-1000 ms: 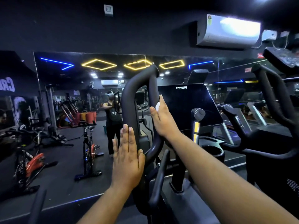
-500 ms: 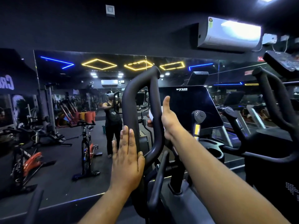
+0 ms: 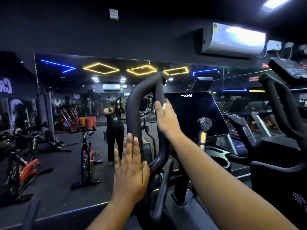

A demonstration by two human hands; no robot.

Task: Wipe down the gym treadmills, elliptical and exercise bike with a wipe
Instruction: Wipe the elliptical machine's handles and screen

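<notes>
1. Left hand: flat, fingers straight and together, palm pressed on the outer bar of the looped handle, low on that bar. It grips nothing, only braces. No change from 1 s ago, so the handle is held steady while I wipe.
2. Handle loop: the inner bar runs up just right of my left fingertips and meets the outer bar at the top bend, above both hands. This is the elliptical's moving arm, as I read it.
3. Right hand: high on the inner bar, fingers laid along it, back of the hand toward the camera. Half a second ago it sat lower with the thumb up; now it has slid up the bar toward the bend.
4. Wipe: only a small white edge shows at the right fingertips, pressed between the fingers and the bar. Whether the fingers curl round it or just press it flat, I cannot tell.
5. Meaning: this is an upward stroke in progress. The inner bar below the grip looks covered; the top bend and outer bar are likely still to do.
6. Console screen, right of the grip and behind it: untouched right now. Second machine further right: not started, judging by hand position.
</notes>
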